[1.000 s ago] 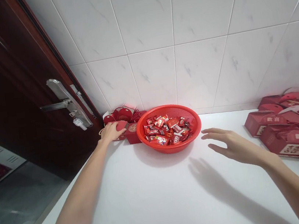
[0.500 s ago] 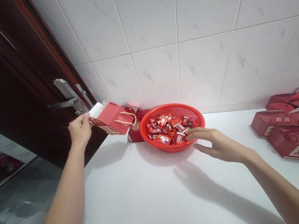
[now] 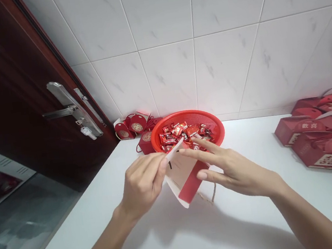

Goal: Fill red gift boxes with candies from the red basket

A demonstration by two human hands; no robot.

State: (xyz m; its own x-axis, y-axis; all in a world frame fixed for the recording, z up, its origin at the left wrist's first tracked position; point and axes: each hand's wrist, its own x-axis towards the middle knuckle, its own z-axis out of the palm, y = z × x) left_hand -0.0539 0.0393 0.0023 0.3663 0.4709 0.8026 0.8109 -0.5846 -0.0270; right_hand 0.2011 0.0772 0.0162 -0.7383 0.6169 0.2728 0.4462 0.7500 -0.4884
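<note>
Your left hand (image 3: 145,182) pinches an unclosed red-and-white cardboard box (image 3: 189,184) before the round red plastic basket (image 3: 210,120) of wrapped sweets (image 3: 179,129); your right hand (image 3: 240,168) spreads loosely at it. Gabled red cardboard boxes (image 3: 318,152), right, stand closed.

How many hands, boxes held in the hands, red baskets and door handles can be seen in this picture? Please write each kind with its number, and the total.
Hands: 2 (left hand, right hand)
Held box: 1
Red basket: 1
Door handle: 1
Total: 5
</note>
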